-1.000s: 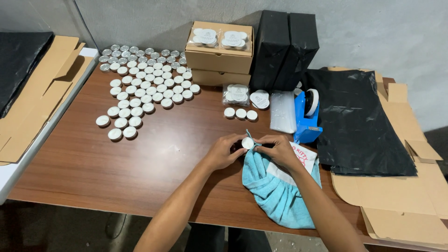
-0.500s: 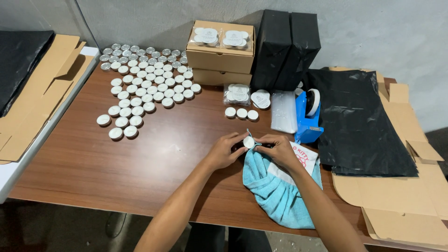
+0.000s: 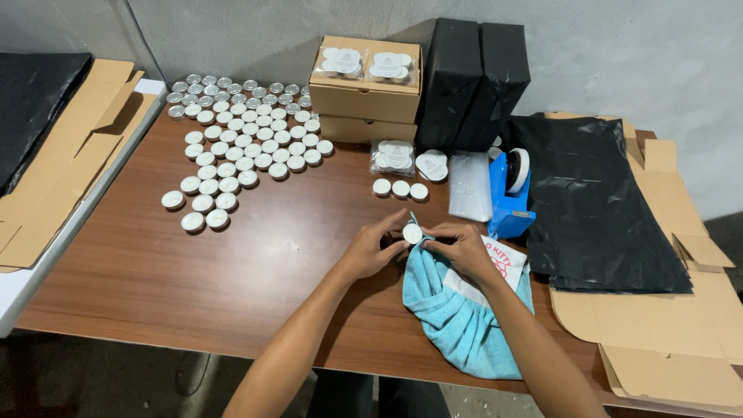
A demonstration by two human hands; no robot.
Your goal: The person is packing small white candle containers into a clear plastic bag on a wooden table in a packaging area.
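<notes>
Brown wooden table (image 3: 155, 286): tealights (image 3: 240, 147), cardboard boxes (image 3: 364, 93), tape dispenser (image 3: 511, 193), black bags (image 3: 596, 201), blue cloth (image 3: 457, 325)

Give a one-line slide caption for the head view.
Both hands, left and right, hold a small white tealight over a blue cloth.

Two cardboard boxes (image 3: 364, 104) stacked at twelve o'clock, two black packages (image 3: 476, 81), three loose tealights (image 3: 400, 188), one blue tape dispenser (image 3: 511, 193).

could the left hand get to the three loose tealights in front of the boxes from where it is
Probably yes: the three tealights lie just beyond the left hand over bare table. But its fingers currently help hold a tealight.
</notes>
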